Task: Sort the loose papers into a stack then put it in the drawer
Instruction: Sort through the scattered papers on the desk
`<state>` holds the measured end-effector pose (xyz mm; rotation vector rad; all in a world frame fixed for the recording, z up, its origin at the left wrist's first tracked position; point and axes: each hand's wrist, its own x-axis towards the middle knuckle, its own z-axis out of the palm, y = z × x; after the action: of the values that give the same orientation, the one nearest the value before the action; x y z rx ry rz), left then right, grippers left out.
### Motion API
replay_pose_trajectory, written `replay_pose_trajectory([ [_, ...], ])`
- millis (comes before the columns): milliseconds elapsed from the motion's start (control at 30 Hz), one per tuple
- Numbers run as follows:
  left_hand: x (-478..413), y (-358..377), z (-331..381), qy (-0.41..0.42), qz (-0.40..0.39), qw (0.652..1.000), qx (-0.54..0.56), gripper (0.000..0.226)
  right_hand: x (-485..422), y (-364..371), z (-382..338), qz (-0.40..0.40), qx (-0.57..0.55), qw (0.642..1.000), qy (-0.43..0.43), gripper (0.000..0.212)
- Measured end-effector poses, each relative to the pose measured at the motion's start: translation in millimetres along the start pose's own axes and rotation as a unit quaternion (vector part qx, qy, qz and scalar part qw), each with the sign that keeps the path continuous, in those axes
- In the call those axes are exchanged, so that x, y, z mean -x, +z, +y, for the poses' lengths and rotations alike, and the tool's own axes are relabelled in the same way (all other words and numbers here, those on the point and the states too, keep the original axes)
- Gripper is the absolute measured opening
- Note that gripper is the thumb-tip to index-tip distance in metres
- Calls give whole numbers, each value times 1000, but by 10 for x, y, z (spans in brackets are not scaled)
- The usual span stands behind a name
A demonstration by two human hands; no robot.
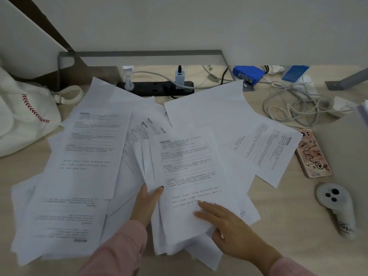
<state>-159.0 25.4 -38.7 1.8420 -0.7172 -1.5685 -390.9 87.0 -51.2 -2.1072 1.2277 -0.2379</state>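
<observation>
our left hand pinches the uneven stack of white printed sheets on the pale wooden desk; our right hand lies flat on top. loose white papers surround it, so a tug could fan the stack apart. we see no drawer.

Left hand, pink-sleeved, thumb on top of the paper sheaf, pinching its edge; right hand, palm down, fingers straight, resting flat on the same sheaf.
</observation>
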Motion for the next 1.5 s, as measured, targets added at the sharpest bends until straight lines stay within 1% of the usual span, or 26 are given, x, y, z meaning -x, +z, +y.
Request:
replay_pose_trajectory([
  [33,-20,-2,-8,0,2,1000,-3,25,-3,-31,19,-15,-9,1000,-1,60],
  [67,-48,-2,-16,1,5,1000,-8,24,-22,-95,23,-22,-40,999,17,61],
  [100,-65,0,-18,5,7,1000,-14,23,-48,-169,42,-19,-87,994,57,58],
  [133,-79,0,-16,9,10,1000,-18,23,-92,-264,51,3,-134,985,107,51],
  [200,-100,-1,-1,18,19,999,-23,22,-221,-468,137,105,-209,948,218,35],
  [233,-111,-8,11,23,24,999,-30,23,-303,-574,216,161,-249,916,269,32],
  [267,-120,-16,26,28,30,998,-38,25,-392,-673,310,204,-308,875,312,30],
  [300,-132,-28,36,32,36,998,-42,26,-487,-770,406,238,-383,824,342,28],
  [367,-151,-63,50,36,50,997,-46,26,-679,-938,593,284,-524,711,374,28],
  [400,-157,-79,57,34,55,997,-46,25,-773,-1019,660,303,-574,661,376,23],
  [433,-160,-92,61,31,60,997,-46,23,-860,-1081,715,320,-608,620,378,15],
  [467,-168,-96,65,28,65,996,-47,20,-942,-1138,758,330,-629,592,381,14],
  [533,-166,-110,80,21,72,996,-48,16,-1091,-1205,864,339,-644,557,399,20],
  [600,-161,-109,98,18,65,997,-34,16,-1214,-1233,940,335,-646,546,415,17],
  [633,-164,-113,103,15,57,998,-22,10,-1262,-1238,960,332,-648,543,419,15],
  [667,-169,-119,106,10,50,999,-17,9,-1309,-1233,981,328,-650,542,420,15],
  [700,-177,-125,103,7,44,999,-16,16,-1346,-1230,992,325,-648,546,420,17],
  [767,-195,-143,94,3,43,999,-17,25,-1409,-1221,988,310,-644,564,414,22],
  [833,-200,-149,106,-1,43,999,-22,25,-1457,-1208,971,287,-644,578,410,22],
  [900,-204,-146,122,-2,39,999,-22,23,-1505,-1201,933,273,-620,610,411,22],
  [1000,-225,-149,119,-5,36,999,-24,22,-1545,-1238,799,304,-515,689,410,18],
  [1167,-240,-166,84,-9,31,999,-33,23,-1440,-1459,533,412,-333,775,344,21],
  [1267,-235,-168,101,-8,27,999,-46,28,-1288,-1667,308,447,-225,815,292,9],
  [1333,-229,-171,109,-8,24,998,-51,32,-1170,-1791,156,458,-170,833,262,2],
  [1433,-217,-179,99,-5,22,998,-50,34,-1025,-1919,-80,450,-97,857,231,4],
  [1500,-191,-173,101,-4,21,999,-45,35,-950,-1948,-253,423,-26,883,200,6],
])
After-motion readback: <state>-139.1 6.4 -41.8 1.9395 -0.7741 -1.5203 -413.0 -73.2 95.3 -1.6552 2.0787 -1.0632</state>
